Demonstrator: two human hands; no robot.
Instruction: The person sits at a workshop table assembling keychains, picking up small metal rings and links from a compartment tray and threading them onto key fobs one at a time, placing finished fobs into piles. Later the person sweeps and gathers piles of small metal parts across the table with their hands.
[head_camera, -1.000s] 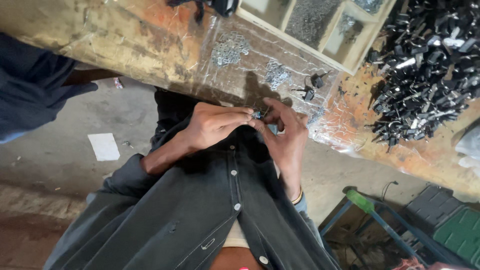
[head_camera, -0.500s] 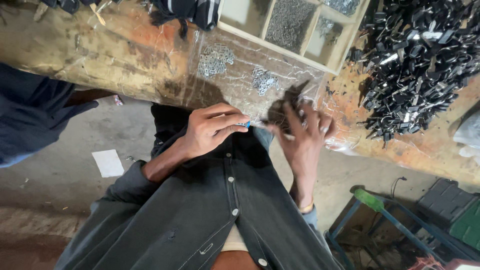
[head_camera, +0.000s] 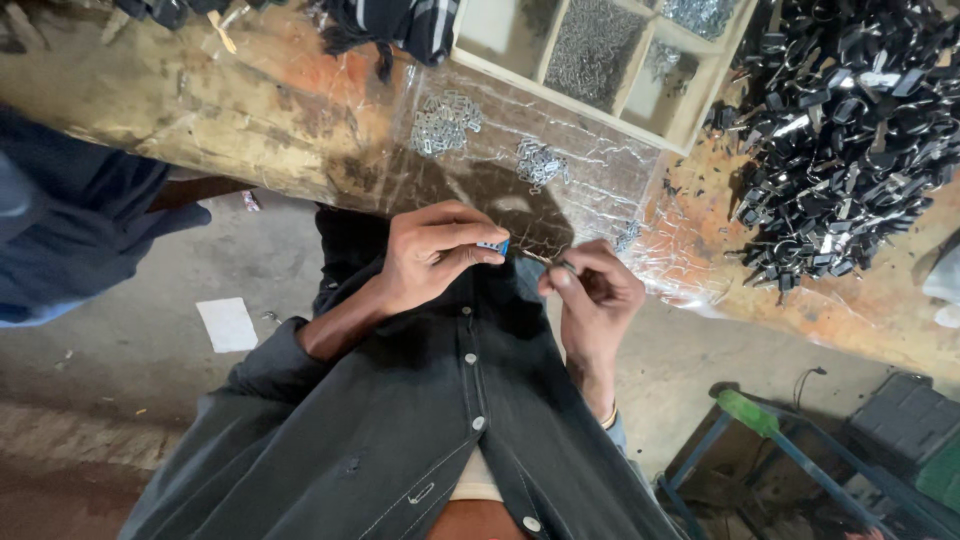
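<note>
My left hand (head_camera: 435, 252) is closed around a small blue tool (head_camera: 494, 245) whose thin metal tip points right. My right hand (head_camera: 592, 290) sits just beside it, with thumb and fingers pinching a small metal piece (head_camera: 565, 267). Both hands hover in front of my dark jacket (head_camera: 420, 430), at the near edge of the worn wooden workbench (head_camera: 180, 100). Two small heaps of silver clips (head_camera: 445, 120) lie on a clear plastic sheet (head_camera: 600, 190) just beyond the hands.
A wooden divided tray (head_camera: 610, 105) holding small metal parts stands at the back. A big pile of black metal parts (head_camera: 850, 130) fills the right. Another person's blue sleeve (head_camera: 70, 230) is at left. A blue frame with a green handle (head_camera: 745, 410) is at the lower right.
My right hand reached out over the plastic sheet with fingers spread, then drew back to the left hand, now pinching a small metal piece. The left hand stayed closed on the blue tool.
</note>
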